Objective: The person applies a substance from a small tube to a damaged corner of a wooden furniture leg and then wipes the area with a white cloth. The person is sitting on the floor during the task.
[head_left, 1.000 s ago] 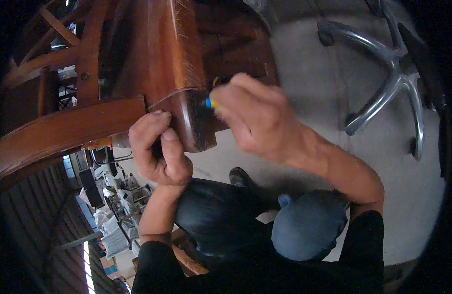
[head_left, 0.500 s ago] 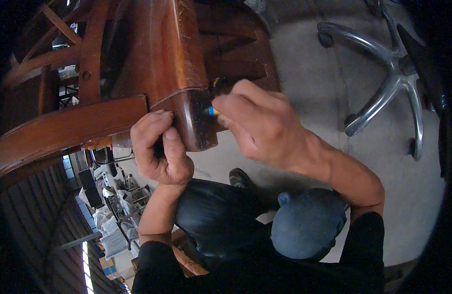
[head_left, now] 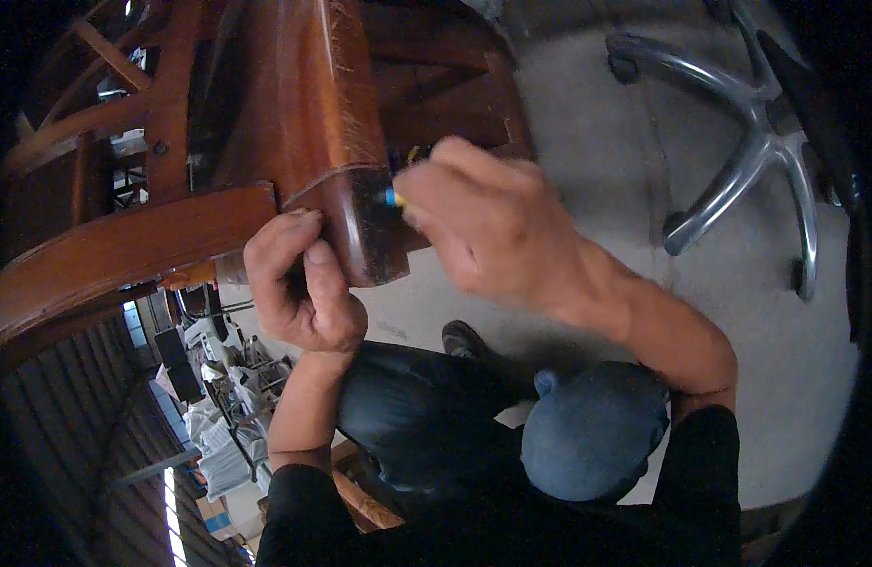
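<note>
Grey concrete floor (head_left: 587, 104); chrome five-star chair base (head_left: 738, 170) upper right, well apart from hands. Brown wooden furniture frame (head_left: 303, 123) fills upper left, curved rail running left.

Left hand (head_left: 299, 283) clenched around lower corner of frame, thumb up against wood, forearm rising from below.

Right hand (head_left: 492, 227) curled tight on small blue-and-yellow tool (head_left: 390, 197), tip touching frame's dark end face; wrist bent, forearm entering from lower right.
</note>
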Motion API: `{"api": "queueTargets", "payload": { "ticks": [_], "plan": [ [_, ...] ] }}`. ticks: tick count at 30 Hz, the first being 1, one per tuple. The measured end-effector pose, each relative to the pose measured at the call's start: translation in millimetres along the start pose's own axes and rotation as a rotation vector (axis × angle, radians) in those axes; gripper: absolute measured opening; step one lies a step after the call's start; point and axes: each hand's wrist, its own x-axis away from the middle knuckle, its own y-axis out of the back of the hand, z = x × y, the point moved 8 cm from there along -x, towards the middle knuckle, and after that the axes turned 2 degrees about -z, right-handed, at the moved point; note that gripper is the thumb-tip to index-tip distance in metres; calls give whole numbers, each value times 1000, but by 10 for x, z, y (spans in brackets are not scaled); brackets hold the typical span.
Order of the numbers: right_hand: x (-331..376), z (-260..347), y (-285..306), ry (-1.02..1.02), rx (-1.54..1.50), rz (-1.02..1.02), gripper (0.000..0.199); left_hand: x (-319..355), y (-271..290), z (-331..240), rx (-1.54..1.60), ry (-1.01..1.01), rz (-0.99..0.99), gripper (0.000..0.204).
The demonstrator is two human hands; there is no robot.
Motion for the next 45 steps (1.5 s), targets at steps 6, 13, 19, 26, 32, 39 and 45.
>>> {"api": "queueTargets", "payload": {
  "ticks": [6, 13, 19, 26, 32, 39, 45],
  "plan": [
    [6, -1, 10, 13, 26, 5, 23, -4, -4, -37, -30, -31, 14, 15],
    [26, 41, 43, 44, 36, -36, 25, 1, -13, -18, -26, -12, 8, 14],
    [78, 133, 66, 61, 31, -13, 23, -5, -19, -30, -41, -24, 12, 15],
    [61, 80, 60, 65, 19, -22, 23, -8, -32, -19, -14, -18, 13, 15],
    [-14, -43, 43, 25, 15, -27, 24, -6, -27, -10, -38, -33, 15, 15],
    [-13, -43, 62, 36, -1, -51, 23, -19, -51, -34, -52, -52, 25, 15],
    [-2, 76, 32, 32, -71, -46, 23, -3, -37, -22, -56, -41, 23, 15]
  ]
}}
